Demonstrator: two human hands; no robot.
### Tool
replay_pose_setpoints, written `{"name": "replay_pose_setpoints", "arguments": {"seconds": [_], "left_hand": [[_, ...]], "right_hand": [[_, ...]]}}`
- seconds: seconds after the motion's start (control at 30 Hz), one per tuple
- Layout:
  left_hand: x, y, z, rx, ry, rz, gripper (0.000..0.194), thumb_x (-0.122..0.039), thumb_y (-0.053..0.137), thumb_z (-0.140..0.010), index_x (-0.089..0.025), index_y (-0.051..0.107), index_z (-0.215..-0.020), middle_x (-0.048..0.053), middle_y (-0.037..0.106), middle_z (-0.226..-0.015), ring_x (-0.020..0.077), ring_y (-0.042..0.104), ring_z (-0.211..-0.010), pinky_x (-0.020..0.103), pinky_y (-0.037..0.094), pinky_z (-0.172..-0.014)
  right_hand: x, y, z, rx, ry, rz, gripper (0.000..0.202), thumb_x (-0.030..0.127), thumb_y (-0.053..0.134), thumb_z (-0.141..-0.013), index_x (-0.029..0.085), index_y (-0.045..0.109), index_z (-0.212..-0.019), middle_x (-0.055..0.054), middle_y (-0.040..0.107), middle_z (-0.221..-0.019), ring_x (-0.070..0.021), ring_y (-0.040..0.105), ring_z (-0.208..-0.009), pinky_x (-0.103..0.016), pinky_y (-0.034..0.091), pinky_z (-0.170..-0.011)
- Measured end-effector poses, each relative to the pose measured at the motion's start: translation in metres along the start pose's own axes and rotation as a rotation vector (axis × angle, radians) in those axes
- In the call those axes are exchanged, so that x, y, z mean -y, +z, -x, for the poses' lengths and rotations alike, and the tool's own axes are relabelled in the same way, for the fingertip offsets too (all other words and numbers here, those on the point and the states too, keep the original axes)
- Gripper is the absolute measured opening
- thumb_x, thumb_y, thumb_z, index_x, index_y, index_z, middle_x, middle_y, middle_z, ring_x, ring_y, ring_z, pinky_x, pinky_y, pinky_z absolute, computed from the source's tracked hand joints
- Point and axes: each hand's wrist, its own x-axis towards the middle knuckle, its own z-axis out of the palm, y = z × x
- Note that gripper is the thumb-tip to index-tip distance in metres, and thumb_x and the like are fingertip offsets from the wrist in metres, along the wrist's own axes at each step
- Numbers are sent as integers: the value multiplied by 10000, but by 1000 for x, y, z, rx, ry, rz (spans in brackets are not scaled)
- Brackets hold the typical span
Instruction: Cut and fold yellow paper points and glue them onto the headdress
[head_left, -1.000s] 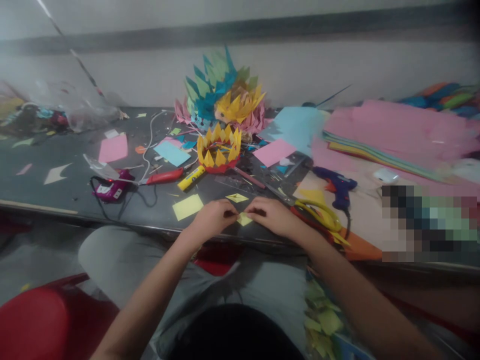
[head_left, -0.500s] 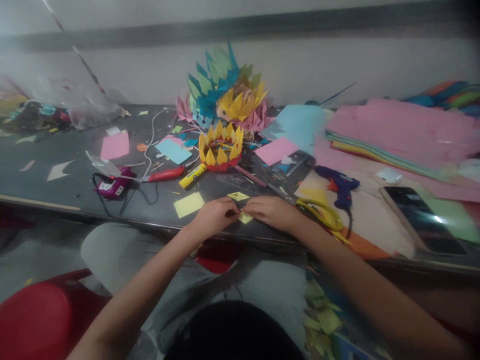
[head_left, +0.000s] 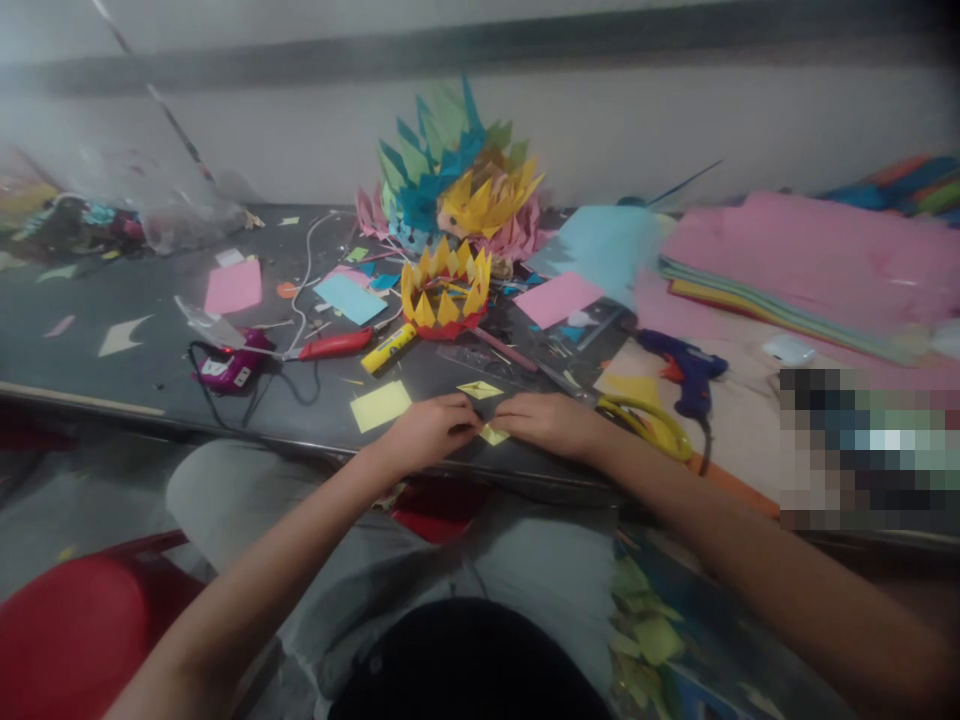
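Observation:
Near the front edge of the dark table, my left hand [head_left: 435, 430] has its fingers pressed together on a small yellow paper piece [head_left: 493, 434]. My right hand [head_left: 544, 420] rests on the right side of the same piece, fingers closed against it. Just beyond the fingertips lies a folded yellow diamond [head_left: 480, 390]. A flat yellow sheet [head_left: 381, 406] is left of my left hand. A yellow and red paper crown [head_left: 446, 295] stands farther back, with a yellow tube [head_left: 388, 349] beside it.
Yellow scissors [head_left: 649, 425] and a blue glue gun [head_left: 686, 370] lie to the right, near stacked coloured sheets [head_left: 810, 260]. Left are a red-handled cutter [head_left: 336, 345] and purple power socket [head_left: 232, 365]. A multicoloured paper piece [head_left: 457, 185] stands behind.
The view has shifted slightly. My hands stay around the small yellow piece, with little visible movement.

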Motion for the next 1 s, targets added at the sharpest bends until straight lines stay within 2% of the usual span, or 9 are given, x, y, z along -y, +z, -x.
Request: {"name": "replay_pose_setpoints", "arguments": {"seconds": [0.13,0.33,0.57,0.8,1.0], "left_hand": [[0,-1,0,31,42,-101,177,-201,472,-877,-175,647,-880,36,607,-873,135,584,-806,223,444,-705],[-3,-7,6,118,157,-379,249,-232,400,-904,-166,639,-910,45,588,-847,141,552,-777,245,439,-696],[-8,-8,11,90,213,-435,272,-253,406,-896,-149,650,-958,45,604,-777,153,543,-727,264,428,-640],[-6,2,14,-12,104,-398,322,-322,394,-911,-181,682,-880,30,593,-693,142,524,-679,245,381,-563],[-7,2,11,2,18,-337,294,-385,448,-891,-215,687,-914,25,608,-716,149,553,-725,237,372,-558]], "right_hand": [[0,1,0,47,-4,11,283,154,380,-897,171,622,-1044,-62,649,-1006,-164,576,-868,-248,456,-687],[-1,-5,-3,127,0,3,303,159,369,-899,188,619,-1068,-60,642,-1015,-168,571,-882,-258,452,-708],[-2,-6,-3,53,75,-118,324,226,346,-915,206,654,-1012,-60,635,-970,-158,564,-900,-268,449,-772],[-8,-6,0,37,154,-295,249,235,470,-857,216,695,-962,-68,572,-936,-145,557,-856,-271,454,-784],[-10,-13,-1,54,223,-348,231,233,496,-835,220,693,-955,-65,568,-951,-141,567,-858,-272,466,-782]]}}
